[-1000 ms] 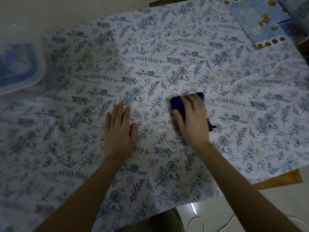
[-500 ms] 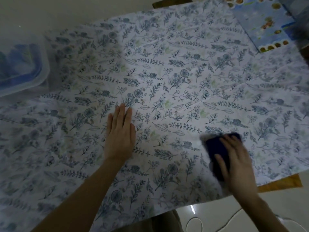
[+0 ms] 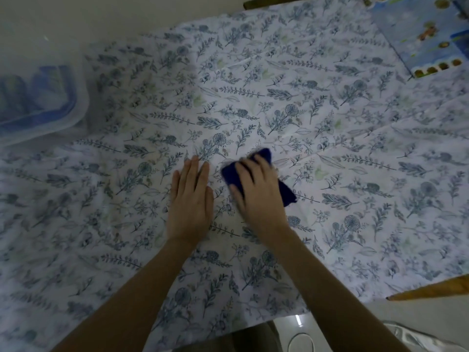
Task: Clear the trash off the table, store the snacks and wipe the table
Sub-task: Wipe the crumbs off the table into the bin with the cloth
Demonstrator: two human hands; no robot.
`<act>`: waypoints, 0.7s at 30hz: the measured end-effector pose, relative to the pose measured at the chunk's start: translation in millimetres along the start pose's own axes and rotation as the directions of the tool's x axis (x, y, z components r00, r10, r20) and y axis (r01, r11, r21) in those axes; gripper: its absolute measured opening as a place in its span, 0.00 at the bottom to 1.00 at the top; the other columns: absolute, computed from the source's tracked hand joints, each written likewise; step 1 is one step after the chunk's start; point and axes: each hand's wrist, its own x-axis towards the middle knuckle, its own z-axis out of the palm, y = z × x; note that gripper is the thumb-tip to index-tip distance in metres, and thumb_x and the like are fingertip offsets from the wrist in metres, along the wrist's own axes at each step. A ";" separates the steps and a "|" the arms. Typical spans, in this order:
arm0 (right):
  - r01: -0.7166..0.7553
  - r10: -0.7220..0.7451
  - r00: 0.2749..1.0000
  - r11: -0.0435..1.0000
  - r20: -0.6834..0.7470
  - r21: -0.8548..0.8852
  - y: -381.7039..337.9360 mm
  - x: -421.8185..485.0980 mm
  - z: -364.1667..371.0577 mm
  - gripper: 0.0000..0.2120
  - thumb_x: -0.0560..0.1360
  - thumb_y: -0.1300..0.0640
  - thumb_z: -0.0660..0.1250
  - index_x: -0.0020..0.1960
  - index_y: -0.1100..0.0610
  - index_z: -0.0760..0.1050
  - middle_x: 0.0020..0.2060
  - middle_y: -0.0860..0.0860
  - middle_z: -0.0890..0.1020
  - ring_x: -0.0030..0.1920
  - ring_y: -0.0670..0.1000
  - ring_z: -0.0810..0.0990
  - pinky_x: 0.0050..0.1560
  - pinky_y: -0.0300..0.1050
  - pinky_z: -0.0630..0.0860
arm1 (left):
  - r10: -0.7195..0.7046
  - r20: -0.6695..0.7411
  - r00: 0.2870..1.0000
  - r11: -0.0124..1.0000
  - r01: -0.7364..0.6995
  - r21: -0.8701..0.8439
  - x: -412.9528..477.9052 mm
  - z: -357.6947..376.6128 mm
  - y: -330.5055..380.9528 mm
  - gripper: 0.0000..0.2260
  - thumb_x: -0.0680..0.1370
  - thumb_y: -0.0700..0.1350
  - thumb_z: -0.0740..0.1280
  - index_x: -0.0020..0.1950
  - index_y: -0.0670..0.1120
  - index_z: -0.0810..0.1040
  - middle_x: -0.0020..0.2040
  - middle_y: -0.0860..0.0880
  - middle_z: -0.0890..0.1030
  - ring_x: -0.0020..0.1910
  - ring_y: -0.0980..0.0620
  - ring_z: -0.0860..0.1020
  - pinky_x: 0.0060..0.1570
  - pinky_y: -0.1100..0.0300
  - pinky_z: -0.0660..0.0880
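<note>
Item 1, far left: clear plastic container (image 3: 43,102), lidded, with blurred blue contents inside; it sits on the left edge of the worktop, well apart from both hands.

Item 2, throughout: worktop (image 3: 429,288), bare wood showing only at the lower right corner and at the top edge; the rest lies under a white tablecloth (image 3: 330,123) printed with blue-grey leaves and flowers, creased in places.

Item 3, centre left: left hand (image 3: 190,201), palm down, flat on the tablecloth, fingers straight and close together, thumb alongside. Grip holds nothing; the hand simply presses on the cloth surface.

Item 4, centre: dark blue cloth (image 3: 286,194), bunched, lying on the tablecloth just right of the left hand. Its upper edge shows beyond the fingertips and one corner sticks out to the lower right.

Item 5, centre: right hand (image 3: 256,191), laid over the dark blue cloth, fingers spread across its top and pressing it down onto the tablecloth; grip is a flat press on the cloth, and whether the fingers curl around it cannot be told. The two hands sit just beside each other, not touching.

Item 6, top right: blue printed sheet (image 3: 421,34) with small round pictures, lying on the far right corner, well apart from the hands.
</note>
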 end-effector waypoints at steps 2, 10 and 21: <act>0.080 -0.079 0.996 0.997 0.037 -0.020 4.9 -25.7 2.5 0.22 0.78 0.49 0.60 0.67 0.59 0.68 0.65 0.56 0.74 0.70 0.59 0.66 0.69 0.60 0.64 | -0.005 -0.001 1.000 1.000 0.005 0.002 0.3 -0.4 0.5 0.24 0.82 0.48 0.45 0.78 0.44 0.54 0.79 0.44 0.54 0.79 0.49 0.48 0.77 0.46 0.50; 0.070 -0.055 0.995 0.980 0.083 -0.187 111.1 -117.4 -54.0 0.22 0.77 0.48 0.56 0.66 0.59 0.67 0.64 0.59 0.75 0.67 0.59 0.66 0.71 0.58 0.59 | -0.004 0.011 1.000 1.000 0.003 0.007 0.6 -2.1 0.9 0.24 0.82 0.49 0.46 0.78 0.44 0.53 0.79 0.44 0.52 0.79 0.49 0.46 0.77 0.45 0.50; -0.367 0.373 0.908 0.928 -0.191 0.067 69.6 25.3 -32.8 0.20 0.80 0.49 0.53 0.65 0.61 0.68 0.62 0.59 0.73 0.64 0.59 0.67 0.67 0.54 0.63 | -0.010 0.004 1.000 1.000 0.010 0.012 0.9 -1.1 1.0 0.24 0.82 0.48 0.47 0.78 0.43 0.55 0.79 0.43 0.54 0.79 0.48 0.47 0.77 0.45 0.50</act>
